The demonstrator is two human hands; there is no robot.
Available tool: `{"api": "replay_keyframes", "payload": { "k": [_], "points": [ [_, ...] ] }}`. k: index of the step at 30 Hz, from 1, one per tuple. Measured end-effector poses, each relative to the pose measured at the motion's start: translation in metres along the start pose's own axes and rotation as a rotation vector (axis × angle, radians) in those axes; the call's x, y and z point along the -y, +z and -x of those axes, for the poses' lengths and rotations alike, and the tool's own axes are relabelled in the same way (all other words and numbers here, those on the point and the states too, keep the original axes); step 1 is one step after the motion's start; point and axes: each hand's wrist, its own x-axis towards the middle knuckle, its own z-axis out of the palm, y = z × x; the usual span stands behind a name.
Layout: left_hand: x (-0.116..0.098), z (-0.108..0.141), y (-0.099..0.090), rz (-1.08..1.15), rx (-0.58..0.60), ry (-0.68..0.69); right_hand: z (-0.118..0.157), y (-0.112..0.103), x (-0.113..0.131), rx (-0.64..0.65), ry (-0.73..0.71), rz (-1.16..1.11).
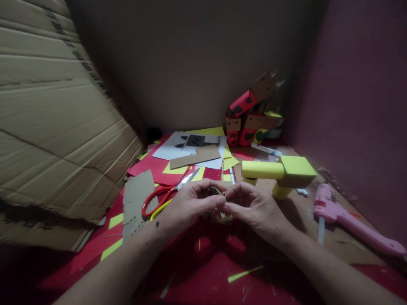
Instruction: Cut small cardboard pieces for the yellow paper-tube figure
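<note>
Near the middle of the view, my left hand (199, 198) and my right hand (251, 203) meet fingertip to fingertip. Between them is a small piece of brown cardboard (217, 191), partly covered by my fingers. The left thumb and fingers pinch it, and the right thumb and fingertips close on its right side. Just left of my left hand lie red-handled scissors (159, 199) with the blades pointing away. Under them is a flat cardboard sheet (135, 197). Beyond my right hand stands a yellow paper-covered figure (263, 169) made of a tube and a box.
A pink glue gun (346, 220) rests at the right. A printed sheet (165, 146) and an L-shaped cardboard cutout (190, 159) lie behind my hands. Red and yellow decorated cardboard figures (246, 135) are stacked at the back. A large cardboard panel (57, 114) leans at the left.
</note>
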Motion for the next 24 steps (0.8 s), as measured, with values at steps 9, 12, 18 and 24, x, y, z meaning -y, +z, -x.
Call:
{"api": "replay_keyframes", "payload": {
  "k": [9, 12, 18, 24],
  "points": [
    [-0.001, -0.004, -0.010, -0.041, -0.115, 0.029, -0.003, -0.005, 0.000, -0.055, 0.059, -0.112],
    [-0.001, -0.002, -0.006, -0.006, -0.121, 0.043, -0.003, -0.003, 0.000, -0.073, 0.059, -0.094],
    [-0.004, 0.000, 0.001, 0.007, -0.147, 0.067, -0.001, 0.000, 0.002, -0.101, 0.052, -0.013],
    [-0.004, 0.000, 0.002, -0.011, -0.097, 0.094, 0.003, 0.001, -0.008, -0.132, -0.095, 0.192]
  ]
}}
